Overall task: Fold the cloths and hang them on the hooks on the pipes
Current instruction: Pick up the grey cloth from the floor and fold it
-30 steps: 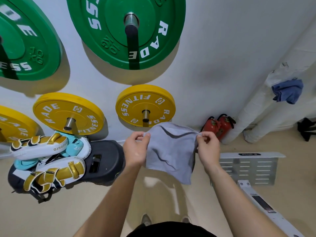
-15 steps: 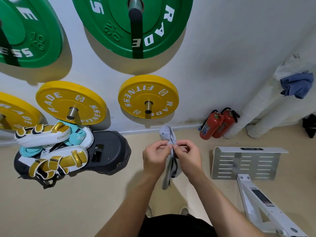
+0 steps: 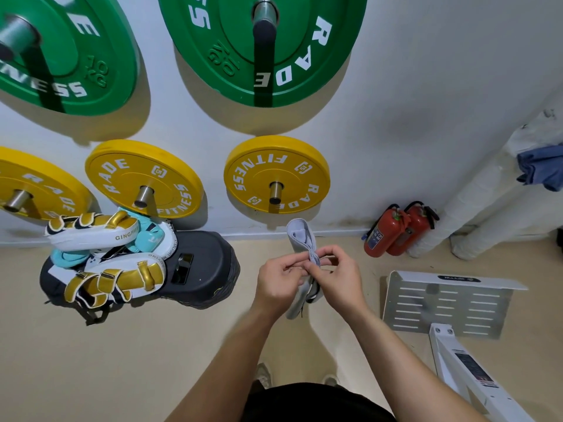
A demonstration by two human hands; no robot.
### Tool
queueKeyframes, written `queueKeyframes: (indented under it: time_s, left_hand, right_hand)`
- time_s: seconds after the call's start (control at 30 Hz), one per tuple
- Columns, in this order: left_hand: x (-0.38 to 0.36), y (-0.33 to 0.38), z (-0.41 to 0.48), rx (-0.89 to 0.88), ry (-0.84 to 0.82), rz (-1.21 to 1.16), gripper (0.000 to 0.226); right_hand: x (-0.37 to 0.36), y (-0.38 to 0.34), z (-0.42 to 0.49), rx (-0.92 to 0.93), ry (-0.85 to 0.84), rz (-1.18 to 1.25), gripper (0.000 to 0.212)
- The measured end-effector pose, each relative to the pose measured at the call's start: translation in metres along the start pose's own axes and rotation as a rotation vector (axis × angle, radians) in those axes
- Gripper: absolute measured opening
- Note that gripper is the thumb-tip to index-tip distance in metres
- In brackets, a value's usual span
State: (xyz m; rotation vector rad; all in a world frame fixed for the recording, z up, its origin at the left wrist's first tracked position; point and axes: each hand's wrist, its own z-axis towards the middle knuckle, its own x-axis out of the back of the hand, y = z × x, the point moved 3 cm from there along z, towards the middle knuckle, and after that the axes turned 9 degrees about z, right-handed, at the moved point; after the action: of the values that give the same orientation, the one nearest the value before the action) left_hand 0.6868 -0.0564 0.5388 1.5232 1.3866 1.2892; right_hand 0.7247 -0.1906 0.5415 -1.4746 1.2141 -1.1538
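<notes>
Both hands — left hand (image 3: 281, 280), right hand (image 3: 338, 277) — pinch the pale grey cloth (image 3: 300, 239) doubled at chest height, so folding looks underway, hanging not yet done. One blue cloth (image 3: 540, 169) already hangs on the white wrapped pipes (image 3: 475, 202).

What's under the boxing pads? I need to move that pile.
The gold-and-white boxing pads rest on teal pads and a black base; anything beneath is covered.
</notes>
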Motion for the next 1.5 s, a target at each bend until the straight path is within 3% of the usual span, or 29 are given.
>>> queueKeyframes:
  time_s: [0.1,0.27,0.43,0.57,0.7,0.93,1.13,1.23,1.37,1.5]
  left_hand:
    - [0.004,0.0,0.003,0.084,0.016,-0.035,0.031]
    - [0.05,0.004,0.018,0.086,0.395,0.267,0.014]
    - [0.07,0.003,0.027,0.271,0.148,0.776,0.015]
    - [0.07,-0.001,0.026,0.282,0.05,0.926,0.023]
    - [0.062,-0.004,0.021,0.269,0.042,0.926,0.054]
    - [0.043,-0.004,0.022,0.304,-0.072,0.895,0.02]
    - [0.028,-0.002,0.017,0.331,-0.036,0.966,0.033]
    - [0.025,-0.012,0.015,0.302,-0.03,0.937,0.028]
    - [0.043,-0.02,0.012,0.226,0.145,0.746,0.014]
    - [0.073,-0.022,0.009,0.309,0.438,0.456,0.015]
  right_hand:
    - [0.003,-0.005,0.005,0.045,-0.009,-0.031,0.017]
    - [0.007,-0.013,0.012,0.115,-0.044,-0.066,0.021]
    - [0.002,-0.015,0.015,0.146,-0.088,-0.102,0.024]
    - [-0.001,-0.013,0.016,0.138,-0.091,-0.101,0.022]
    - [-0.001,-0.013,0.018,0.12,-0.095,-0.105,0.02]
    - [-0.003,-0.014,0.018,0.07,-0.135,-0.07,0.018]
    - [-0.002,-0.014,0.018,0.058,-0.126,-0.072,0.017]
    - [-0.002,-0.01,0.017,0.04,-0.129,-0.091,0.018]
    - [0.009,-0.003,0.021,0.074,-0.093,-0.173,0.018]
    - [0.019,0.01,0.028,0.071,-0.119,-0.296,0.018]
